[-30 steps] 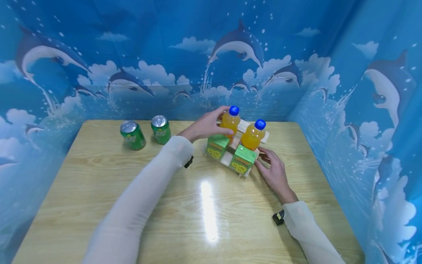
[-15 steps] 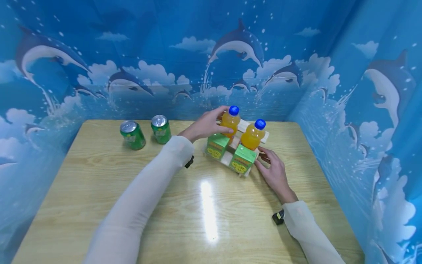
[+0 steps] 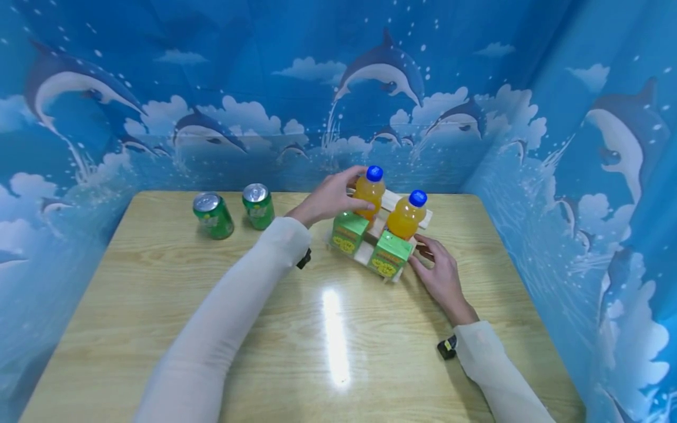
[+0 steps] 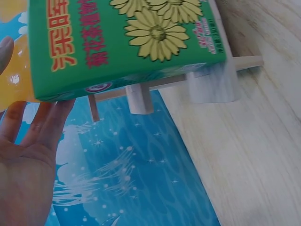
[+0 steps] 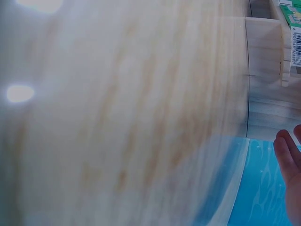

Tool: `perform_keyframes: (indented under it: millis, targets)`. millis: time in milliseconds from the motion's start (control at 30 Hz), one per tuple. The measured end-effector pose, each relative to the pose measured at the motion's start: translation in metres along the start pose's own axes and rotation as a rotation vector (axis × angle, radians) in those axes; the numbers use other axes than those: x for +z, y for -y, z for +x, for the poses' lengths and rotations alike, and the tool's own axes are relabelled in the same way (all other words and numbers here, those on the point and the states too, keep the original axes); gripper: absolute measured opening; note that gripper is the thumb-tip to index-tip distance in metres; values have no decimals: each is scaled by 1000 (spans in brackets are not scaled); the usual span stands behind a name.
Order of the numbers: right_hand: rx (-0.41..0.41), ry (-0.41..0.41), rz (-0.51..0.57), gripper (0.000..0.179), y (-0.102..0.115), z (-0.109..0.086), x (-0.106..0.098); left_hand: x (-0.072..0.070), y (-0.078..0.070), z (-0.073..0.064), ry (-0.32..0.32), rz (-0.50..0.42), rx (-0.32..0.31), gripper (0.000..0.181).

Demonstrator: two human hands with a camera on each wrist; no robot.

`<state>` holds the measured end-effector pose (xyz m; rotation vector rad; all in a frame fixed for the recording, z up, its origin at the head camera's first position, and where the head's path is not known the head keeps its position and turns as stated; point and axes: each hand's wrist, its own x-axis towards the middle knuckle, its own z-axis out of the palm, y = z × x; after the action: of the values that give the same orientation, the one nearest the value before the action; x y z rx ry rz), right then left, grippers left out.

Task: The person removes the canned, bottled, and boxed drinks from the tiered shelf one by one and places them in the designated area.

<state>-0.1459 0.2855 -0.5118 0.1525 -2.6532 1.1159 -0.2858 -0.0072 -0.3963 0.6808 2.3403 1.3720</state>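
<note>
My left hand (image 3: 333, 198) grips an orange drink bottle (image 3: 369, 191) with a blue cap, thumb in front and fingers behind. The bottle stands upright over the back left of a small wooden stepped rack (image 3: 364, 254). A second orange bottle (image 3: 404, 218) sits on the rack to its right. Two green drink cartons (image 3: 347, 236) with yellow flowers occupy the front step; in the left wrist view one carton (image 4: 127, 52) hides part of the bottle. My right hand (image 3: 440, 277) rests its fingertips against the rack's right side; the right wrist view shows straight fingers (image 5: 285, 153) at the wooden wall.
Two green cans, a left can (image 3: 213, 216) and a right can (image 3: 258, 207), stand upright at the table's back left. A blue dolphin-print curtain (image 3: 254, 88) hangs behind the wooden table (image 3: 264, 352) and along its right side.
The bottle in my left hand has risen very slightly and shifted a touch left. The right hand, rack, cartons and cans look the same.
</note>
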Motion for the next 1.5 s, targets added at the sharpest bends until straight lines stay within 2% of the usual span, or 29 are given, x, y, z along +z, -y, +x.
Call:
perform_keyframes:
  millis: [367,500,700,967,1233,1500]
  targets:
    - [2,4,-4,53,2,1,-1,-13,-10,-4,-42,-3,44,82]
    - [-2,1,-6,53,2,0,-1,-17,-10,-7,-54,-1,46,82]
    - [4,7,-10,53,1,0,0,-25,-7,-12,-106,-13,53,78]
    - [9,8,-7,53,0,0,0,-43,-7,-18,-166,-29,50,85]
    - [10,-1,-11,52,0,0,0,-61,-2,-29,-211,-19,79,78]
    - [16,2,-6,52,0,0,0,-78,0,-47,-248,-16,28,78]
